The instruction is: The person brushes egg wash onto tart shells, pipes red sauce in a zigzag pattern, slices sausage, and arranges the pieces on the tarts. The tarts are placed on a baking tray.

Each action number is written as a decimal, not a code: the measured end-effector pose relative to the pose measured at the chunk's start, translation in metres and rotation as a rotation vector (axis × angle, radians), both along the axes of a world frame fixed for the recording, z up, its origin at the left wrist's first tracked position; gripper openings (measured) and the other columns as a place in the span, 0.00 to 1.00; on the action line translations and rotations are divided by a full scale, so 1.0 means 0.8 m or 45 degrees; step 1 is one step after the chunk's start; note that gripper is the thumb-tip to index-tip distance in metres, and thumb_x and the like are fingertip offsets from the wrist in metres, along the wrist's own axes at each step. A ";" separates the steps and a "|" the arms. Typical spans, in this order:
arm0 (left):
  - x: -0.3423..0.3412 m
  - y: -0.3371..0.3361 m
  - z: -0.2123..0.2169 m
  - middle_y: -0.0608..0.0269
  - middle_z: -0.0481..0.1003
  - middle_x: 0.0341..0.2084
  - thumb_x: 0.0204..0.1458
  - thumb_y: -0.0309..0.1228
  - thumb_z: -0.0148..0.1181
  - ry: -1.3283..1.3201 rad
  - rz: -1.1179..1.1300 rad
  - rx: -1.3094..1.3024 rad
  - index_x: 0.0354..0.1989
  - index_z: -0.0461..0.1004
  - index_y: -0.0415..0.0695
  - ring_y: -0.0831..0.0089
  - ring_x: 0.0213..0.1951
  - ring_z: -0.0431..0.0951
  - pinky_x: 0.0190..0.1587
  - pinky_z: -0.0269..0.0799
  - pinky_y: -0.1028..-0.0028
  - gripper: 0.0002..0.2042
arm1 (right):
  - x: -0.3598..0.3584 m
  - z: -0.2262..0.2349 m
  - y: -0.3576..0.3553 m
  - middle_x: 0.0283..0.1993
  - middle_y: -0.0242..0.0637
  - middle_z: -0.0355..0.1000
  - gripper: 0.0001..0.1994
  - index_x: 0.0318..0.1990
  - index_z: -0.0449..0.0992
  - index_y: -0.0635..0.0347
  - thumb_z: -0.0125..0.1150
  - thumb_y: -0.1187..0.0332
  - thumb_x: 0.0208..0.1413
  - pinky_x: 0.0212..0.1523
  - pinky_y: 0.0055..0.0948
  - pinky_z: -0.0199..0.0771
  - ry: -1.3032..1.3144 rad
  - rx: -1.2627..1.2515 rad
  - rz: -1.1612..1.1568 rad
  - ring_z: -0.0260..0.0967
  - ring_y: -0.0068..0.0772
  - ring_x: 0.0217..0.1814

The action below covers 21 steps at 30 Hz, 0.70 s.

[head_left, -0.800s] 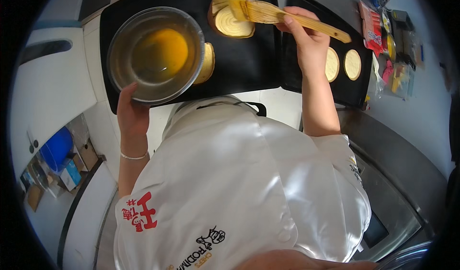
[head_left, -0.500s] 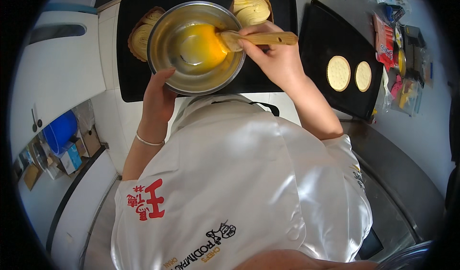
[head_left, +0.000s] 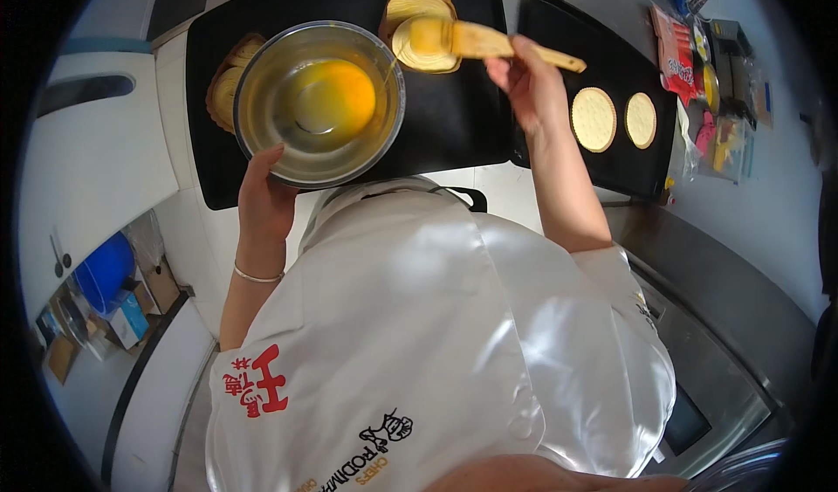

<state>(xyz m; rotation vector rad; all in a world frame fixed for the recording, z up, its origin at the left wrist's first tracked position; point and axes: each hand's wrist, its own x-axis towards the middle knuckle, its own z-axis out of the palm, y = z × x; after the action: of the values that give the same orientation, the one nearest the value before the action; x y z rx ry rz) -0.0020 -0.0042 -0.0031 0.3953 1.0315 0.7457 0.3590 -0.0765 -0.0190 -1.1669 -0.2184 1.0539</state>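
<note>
My left hand (head_left: 265,197) grips the near rim of a steel mixing bowl (head_left: 272,64), its thumb over the edge. Yellow egg wash (head_left: 353,99) pools inside the bowl. In my right hand (head_left: 534,86) is a wooden pastry brush (head_left: 484,41), held by its handle. The bristles lie over the layered pastry (head_left: 421,3) beyond the bowl's right side; whether they touch it I cannot tell for sure. Another layered pastry (head_left: 225,90) sits left of the bowl, partly hidden by it. Both pastries rest on a black baking tray (head_left: 454,125).
A second black tray (head_left: 559,38) to the right carries two round, pale pastry discs (head_left: 594,119). Beyond it are a red packet (head_left: 674,51) and a clear plastic container (head_left: 731,151). A white cabinet door (head_left: 113,143) stands at the left, above a blue bin (head_left: 105,269).
My right hand has lifted the brush out of the bowl and carried it over the pastry at right. The bowl sits slightly lower and further left in view.
</note>
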 end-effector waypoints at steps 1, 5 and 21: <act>-0.002 0.004 0.002 0.61 0.75 0.45 0.53 0.31 0.57 0.007 0.012 0.020 0.50 0.70 0.41 0.70 0.47 0.75 0.50 0.69 0.69 0.17 | 0.007 -0.004 0.012 0.37 0.46 0.76 0.12 0.47 0.71 0.68 0.57 0.69 0.61 0.35 0.26 0.83 -0.141 0.065 -0.077 0.79 0.34 0.33; -0.006 0.010 0.005 0.60 0.75 0.48 0.54 0.30 0.55 0.031 0.043 0.039 0.52 0.69 0.41 0.67 0.51 0.75 0.55 0.69 0.66 0.17 | -0.010 -0.025 0.053 0.33 0.39 0.76 0.08 0.41 0.76 0.67 0.60 0.71 0.58 0.36 0.23 0.80 -0.447 0.094 -0.078 0.76 0.27 0.31; -0.008 0.000 0.006 0.63 0.76 0.46 0.53 0.31 0.56 0.054 0.115 0.057 0.50 0.71 0.42 0.72 0.47 0.75 0.51 0.69 0.70 0.16 | 0.016 -0.004 0.033 0.36 0.34 0.77 0.07 0.41 0.79 0.63 0.64 0.72 0.56 0.41 0.20 0.76 -0.801 0.114 0.175 0.75 0.21 0.36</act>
<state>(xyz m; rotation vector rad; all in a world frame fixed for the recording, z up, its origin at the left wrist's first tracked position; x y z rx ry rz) -0.0082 -0.0038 0.0018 0.4064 1.0792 0.8453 0.3714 -0.0497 -0.0219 -1.3895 -0.8389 0.7563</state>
